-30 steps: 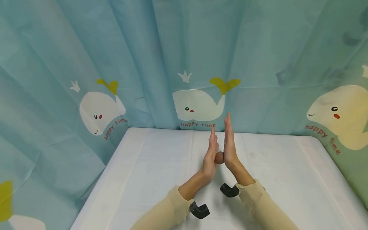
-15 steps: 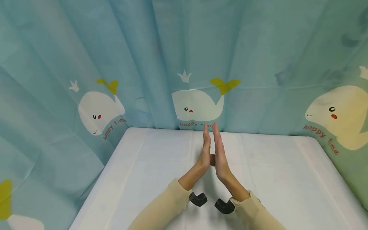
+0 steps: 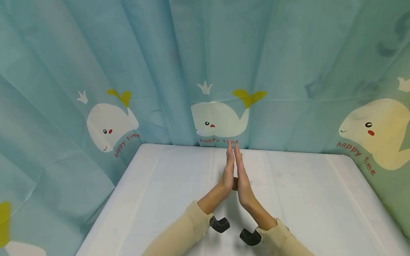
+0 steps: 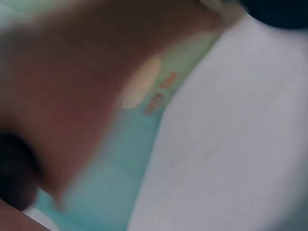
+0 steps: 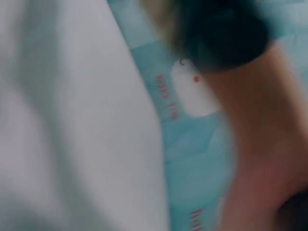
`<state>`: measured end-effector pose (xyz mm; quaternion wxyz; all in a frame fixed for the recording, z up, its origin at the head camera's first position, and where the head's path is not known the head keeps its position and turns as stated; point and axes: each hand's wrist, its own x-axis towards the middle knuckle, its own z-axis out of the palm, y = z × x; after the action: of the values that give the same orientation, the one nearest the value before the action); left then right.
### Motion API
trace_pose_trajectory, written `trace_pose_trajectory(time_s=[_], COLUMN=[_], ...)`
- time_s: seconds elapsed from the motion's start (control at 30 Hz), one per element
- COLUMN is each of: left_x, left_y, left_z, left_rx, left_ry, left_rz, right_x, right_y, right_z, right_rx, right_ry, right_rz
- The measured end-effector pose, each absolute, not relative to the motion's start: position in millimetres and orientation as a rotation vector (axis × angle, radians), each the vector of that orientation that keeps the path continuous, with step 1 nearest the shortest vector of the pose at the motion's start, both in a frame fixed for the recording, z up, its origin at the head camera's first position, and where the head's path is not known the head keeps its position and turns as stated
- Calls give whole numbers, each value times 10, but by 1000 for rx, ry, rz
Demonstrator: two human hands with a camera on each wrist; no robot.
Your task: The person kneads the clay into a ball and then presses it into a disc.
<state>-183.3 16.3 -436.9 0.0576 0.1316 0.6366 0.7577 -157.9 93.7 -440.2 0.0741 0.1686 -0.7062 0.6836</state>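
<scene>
A small brown ball [image 3: 235, 184], mostly hidden, sits between my two palms above the table in the head view. My left hand [image 3: 228, 174] presses on its left side with straight fingers pointing up and away. From the other side my right hand [image 3: 244, 183] presses on it, its fingers straight as well. The fingertips of the two hands come close together. In the left wrist view the ball [image 4: 17, 175] looks dark and blurred at the left edge. The right wrist view shows a dark part of the ball [image 5: 296, 211] in the lower right corner.
A white-covered table [image 3: 304, 199] lies under the hands. Behind and beside it hangs a blue-green curtain [image 3: 288, 53] printed with whales. Black curved camera mounts [image 3: 219, 224] stick out from both sleeved wrists.
The right hand has moved left and back toward the body, sliding against the left hand. Both palms now stand closer together and less of the ball shows.
</scene>
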Motion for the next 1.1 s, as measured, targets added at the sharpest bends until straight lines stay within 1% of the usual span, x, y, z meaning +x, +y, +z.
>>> trace_pose_trajectory(time_s=[0.1, 0.2, 0.33, 0.4, 0.47, 0.57, 0.63, 0.77, 0.87, 0.97, 1.03, 1.1], left_x=[-1827, -1744, -1650, -1626, -1656, -1749, -1803, -1704, -1592, -1545, -1561, -1609], left_y=[171, 181, 180, 174, 167, 153, 160, 200, 219, 196, 177, 164], left_z=[-4446, -4450, -4370, -4326, -4309, -4324, -4359, -4406, -4370, -4244, -4160, -4121], left_rx=[412, 437, 584, 680, 715, 665, 642, 651, 599, 559, 609, 663], left_ry=[1960, 1910, 1856, 1870, 1900, 1943, 1946, 1925, 1771, 1667, 1719, 1824], left_rz=[2259, 2268, 2292, 2287, 2287, 2305, 2304, 2240, 2283, 2338, 2326, 2294], right_x=[-1576, -1692, -1867, -1861, -1776, -1594, -1538, -1653, -1808, -1896, -1882, -1796], right_y=[926, 994, 1111, 1124, 1085, 978, 948, 1052, 1167, 1210, 1180, 1121], right_z=[-4290, -4272, -4416, -4492, -4521, -4435, -4337, -4217, -4247, -4367, -4456, -4514], right_rx=[562, 552, 447, 409, 414, 474, 504, 482, 437, 423, 411, 415], right_ry=[-2086, -2095, -2107, -2092, -2071, -2067, -2062, -2027, -2013, -2020, -1999, -1980], right_rz=[2020, 1975, 1965, 2015, 2075, 2113, 2085, 2026, 2026, 2032, 2057, 2091])
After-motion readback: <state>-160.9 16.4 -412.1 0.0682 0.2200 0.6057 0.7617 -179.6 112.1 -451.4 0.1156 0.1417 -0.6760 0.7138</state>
